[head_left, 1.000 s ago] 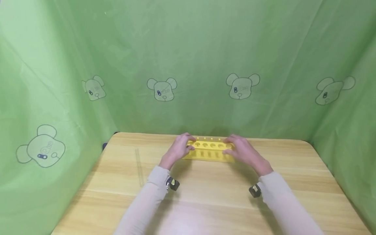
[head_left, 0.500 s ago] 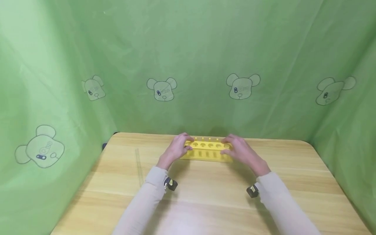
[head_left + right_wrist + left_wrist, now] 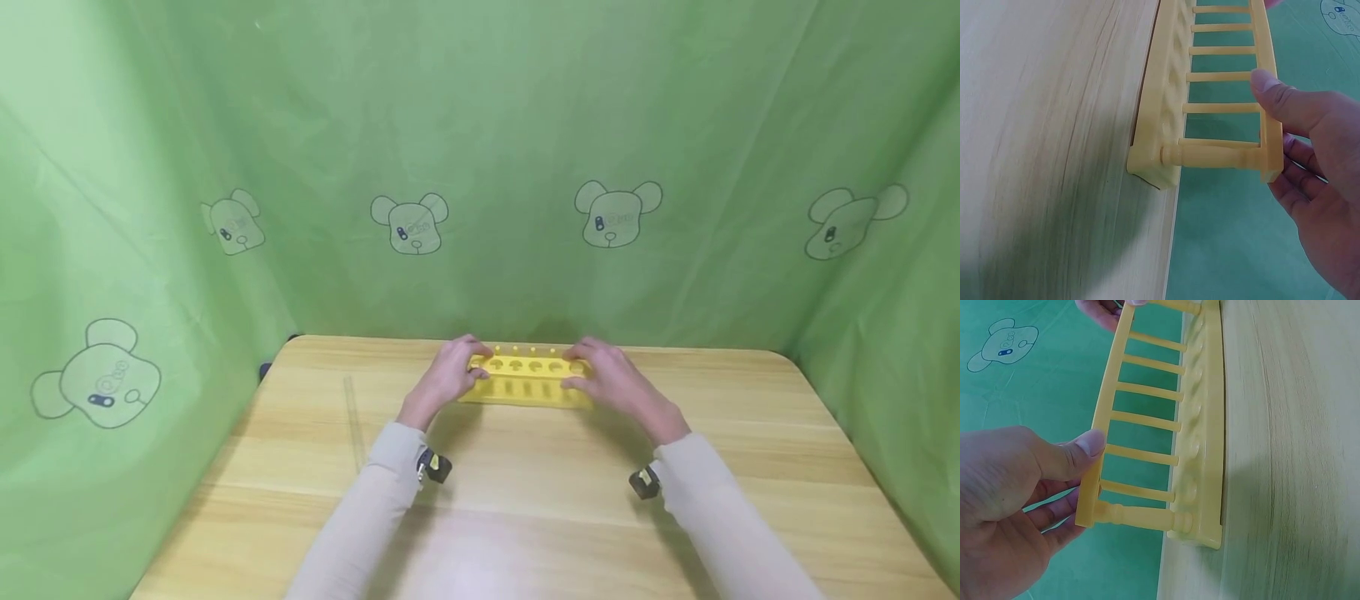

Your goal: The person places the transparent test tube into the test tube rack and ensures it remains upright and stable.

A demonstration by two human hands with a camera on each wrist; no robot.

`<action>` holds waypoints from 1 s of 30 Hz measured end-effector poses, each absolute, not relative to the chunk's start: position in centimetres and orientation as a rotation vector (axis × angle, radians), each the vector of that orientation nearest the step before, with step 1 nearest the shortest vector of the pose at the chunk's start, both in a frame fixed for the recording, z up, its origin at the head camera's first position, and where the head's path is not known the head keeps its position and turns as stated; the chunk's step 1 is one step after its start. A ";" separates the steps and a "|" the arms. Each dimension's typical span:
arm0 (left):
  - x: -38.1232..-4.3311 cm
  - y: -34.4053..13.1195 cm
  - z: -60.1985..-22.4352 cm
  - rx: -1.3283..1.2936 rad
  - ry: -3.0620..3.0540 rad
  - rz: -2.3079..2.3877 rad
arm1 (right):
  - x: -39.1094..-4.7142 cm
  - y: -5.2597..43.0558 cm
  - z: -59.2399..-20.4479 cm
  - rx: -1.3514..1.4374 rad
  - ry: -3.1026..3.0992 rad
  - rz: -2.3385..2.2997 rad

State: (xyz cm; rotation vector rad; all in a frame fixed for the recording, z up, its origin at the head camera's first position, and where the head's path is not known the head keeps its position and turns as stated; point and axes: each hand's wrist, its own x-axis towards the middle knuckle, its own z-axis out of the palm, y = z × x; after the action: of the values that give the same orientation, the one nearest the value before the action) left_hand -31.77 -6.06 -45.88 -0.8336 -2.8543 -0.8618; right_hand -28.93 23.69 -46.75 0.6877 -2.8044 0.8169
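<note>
A yellow plastic test tube rack (image 3: 528,389) stands upright near the table's far edge, its row of round holes facing up and a row of short pegs behind them. My left hand (image 3: 447,375) pinches the left end of its top plate, thumb in front and fingers behind, as the left wrist view shows on the rack (image 3: 1107,400). At the other end my right hand (image 3: 611,379) pinches the same plate, its thumb on the front edge of the rack (image 3: 1266,56) in the right wrist view. The rack's base sits on the tabletop.
A clear glass tube or rod (image 3: 352,421) lies lengthwise on the wooden table (image 3: 525,500), left of the left forearm, which overlaps its near end. Green curtain (image 3: 517,167) walls rise just behind the far edge and along both sides.
Both hands and the rack have shifted slightly to the left along the table, mostly in the first half second. The grip stays the same, and the glass piece has not moved.
</note>
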 end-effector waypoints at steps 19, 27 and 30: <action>-31.9 -6.5 -46.2 -0.838 -2.846 -0.878 | -29.2 23.5 -47.3 0.672 -2.803 0.809; -32.0 -7.0 -46.2 -0.842 -2.828 -0.836 | -29.5 23.4 -47.5 0.720 -2.749 0.797; -32.0 -7.2 -46.2 -0.829 -2.828 -0.830 | -29.5 23.3 -47.6 0.722 -2.738 0.794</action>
State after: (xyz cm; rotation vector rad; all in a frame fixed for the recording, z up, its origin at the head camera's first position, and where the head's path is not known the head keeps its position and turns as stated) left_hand -32.02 -7.22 -46.21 -0.8290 -2.8277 -0.8302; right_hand -29.46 23.35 -47.61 0.7221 -2.7382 0.7936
